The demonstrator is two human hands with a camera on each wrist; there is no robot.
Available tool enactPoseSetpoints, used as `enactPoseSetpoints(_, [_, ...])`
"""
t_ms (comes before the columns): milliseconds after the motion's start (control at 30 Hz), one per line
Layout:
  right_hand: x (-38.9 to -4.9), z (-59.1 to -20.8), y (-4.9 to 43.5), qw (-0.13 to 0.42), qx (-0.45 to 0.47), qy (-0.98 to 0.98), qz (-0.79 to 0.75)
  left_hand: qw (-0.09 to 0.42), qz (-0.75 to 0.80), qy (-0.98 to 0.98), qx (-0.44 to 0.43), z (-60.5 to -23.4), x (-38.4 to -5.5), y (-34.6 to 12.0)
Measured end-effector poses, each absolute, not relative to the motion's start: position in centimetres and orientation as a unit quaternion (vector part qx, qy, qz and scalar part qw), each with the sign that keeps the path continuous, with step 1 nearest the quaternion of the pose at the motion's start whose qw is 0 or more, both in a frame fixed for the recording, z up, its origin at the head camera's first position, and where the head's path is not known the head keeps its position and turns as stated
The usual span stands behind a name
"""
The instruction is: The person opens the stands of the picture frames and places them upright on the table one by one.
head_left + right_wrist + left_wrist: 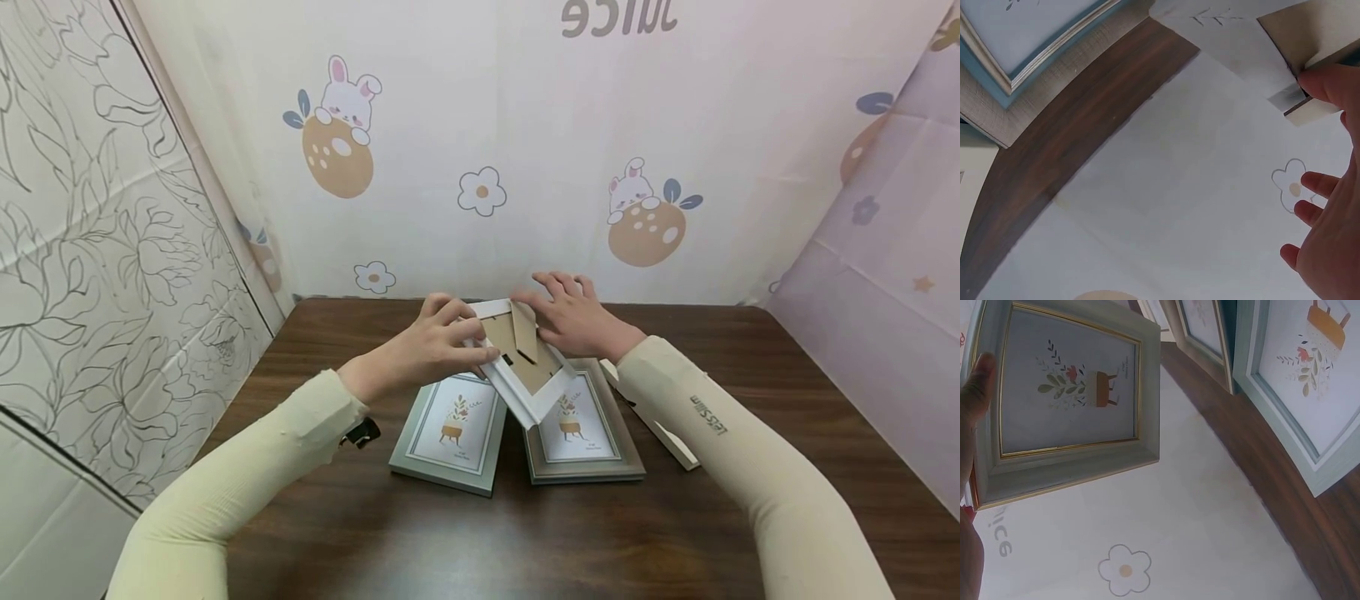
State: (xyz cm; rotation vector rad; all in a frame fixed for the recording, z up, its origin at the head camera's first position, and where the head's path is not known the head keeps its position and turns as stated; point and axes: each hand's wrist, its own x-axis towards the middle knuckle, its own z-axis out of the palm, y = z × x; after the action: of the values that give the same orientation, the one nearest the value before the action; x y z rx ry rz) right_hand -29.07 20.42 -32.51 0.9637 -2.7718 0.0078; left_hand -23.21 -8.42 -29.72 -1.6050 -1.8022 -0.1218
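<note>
My left hand [450,337] grips the edge of a white photo frame [514,398], which is tilted above the table with its tan back towards the head view. Its front, with a thin gold inner border and a potted-plant print, shows in the left wrist view. At the back's upper part my right hand [577,321] pinches the cardboard stand flap [523,327], which is swung out from the backing. Its other fingers are spread apart. Under the held frame lie a pale green photo frame [442,471] and a brown photo frame [626,450], both face up.
A further cream-coloured frame [678,450] lies partly hidden beneath my right forearm. All of them are on a dark wooden table [570,542]. A printed curtain [420,233] with rabbits and flowers hangs along the table's far edge, and similar sheets line both sides.
</note>
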Motion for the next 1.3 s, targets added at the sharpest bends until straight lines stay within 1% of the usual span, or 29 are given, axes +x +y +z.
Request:
enactPoseSetpoints(333, [-29.0,-32.4,20.0,0.106,0.335,-0.936,-0.008,0.374,-0.059,-0.682,-0.626,-30.1,-23.4,-8.4])
enactPoseSetpoints(567, [-29.0,-32.5,20.2,0.114,0.338,-0.934,-0.012,0.371,-0.056,-0.688,-0.622,-30.0,-23.3,-8.6])
enactPoseSetpoints(700, [-28.9,-32.5,20.3,0.114,0.336,-0.935,-0.014,0.383,-0.059,-0.677,-0.626,-30.1,-23.4,-8.5])
enactPoseSetpoints(833, [-28.7,-32.4,20.5,0.116,0.333,-0.935,-0.02,0.378,-0.064,-0.678,-0.627,-30.2,-23.5,-8.5])
enactPoseSetpoints(1300, [-27.9,-31.9,21.1,0.165,0.32,-0.932,-0.032,0.369,-0.059,-0.687,-0.623,-30.2,-23.3,-8.7])
